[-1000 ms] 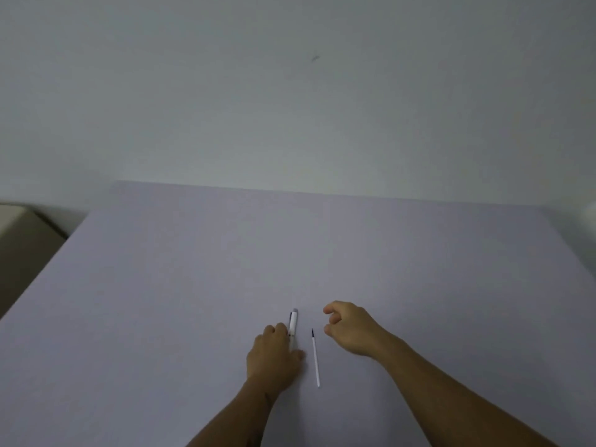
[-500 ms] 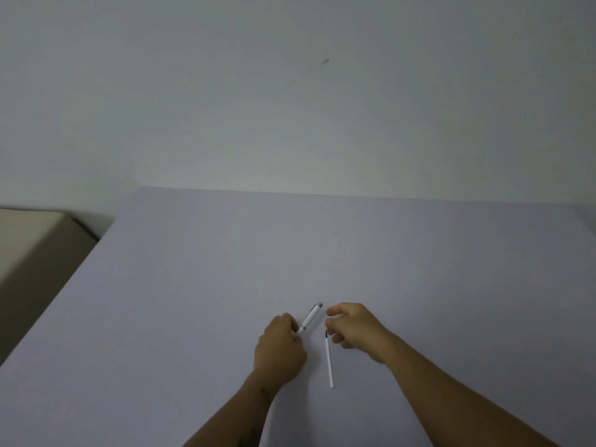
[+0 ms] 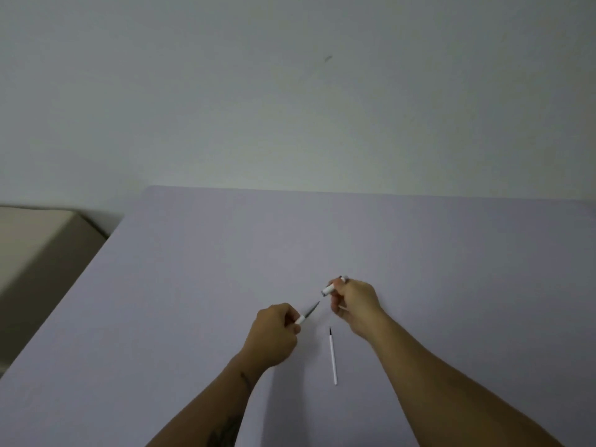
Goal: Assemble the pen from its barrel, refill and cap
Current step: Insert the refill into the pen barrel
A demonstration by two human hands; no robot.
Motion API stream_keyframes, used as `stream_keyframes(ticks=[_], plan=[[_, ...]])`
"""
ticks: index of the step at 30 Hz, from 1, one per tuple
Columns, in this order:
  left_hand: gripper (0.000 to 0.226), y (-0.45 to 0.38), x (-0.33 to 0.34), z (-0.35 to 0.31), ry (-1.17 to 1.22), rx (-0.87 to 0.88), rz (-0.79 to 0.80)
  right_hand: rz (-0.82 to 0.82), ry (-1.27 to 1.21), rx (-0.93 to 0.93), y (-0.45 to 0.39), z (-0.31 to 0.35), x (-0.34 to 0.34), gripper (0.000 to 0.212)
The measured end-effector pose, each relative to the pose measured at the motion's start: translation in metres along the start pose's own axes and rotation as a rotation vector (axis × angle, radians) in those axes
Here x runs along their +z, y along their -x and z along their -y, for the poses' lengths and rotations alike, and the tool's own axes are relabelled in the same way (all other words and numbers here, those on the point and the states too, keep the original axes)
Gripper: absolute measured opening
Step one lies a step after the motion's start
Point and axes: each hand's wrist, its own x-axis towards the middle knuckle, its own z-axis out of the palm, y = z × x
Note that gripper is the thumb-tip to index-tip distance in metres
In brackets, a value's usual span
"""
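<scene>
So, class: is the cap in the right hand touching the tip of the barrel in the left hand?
Apart. The head view shows bare table between the cap and the barrel's grey tip.

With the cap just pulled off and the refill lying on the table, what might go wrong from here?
The thin refill lies loose on the table between both forearms; a wrist could sweep it away. Both hands are full, the left hand with the barrel and the right hand with the cap, so something may drop during the pickup.

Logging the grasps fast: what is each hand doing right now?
Left hand: closed on the barrel.
Right hand: closed on the cap.
Refill: on the table, untouched.
</scene>
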Motion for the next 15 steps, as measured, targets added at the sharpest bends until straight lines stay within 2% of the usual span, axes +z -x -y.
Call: stream_keyframes(ticks=[4,7,15], plan=[[0.005,0.014,-0.007,0.028,0.024,-0.137,0.018,0.081,0.390,-0.060,-0.013,0.004,-0.012,0.021],[0.005,0.020,-0.006,0.038,0.066,-0.191,0.006,0.069,0.709,-0.129,-0.014,-0.010,-0.003,0.015],[0.012,0.019,-0.014,0.046,0.165,-0.243,-0.012,0.004,1.011,-0.271,-0.018,-0.035,0.018,0.014]])
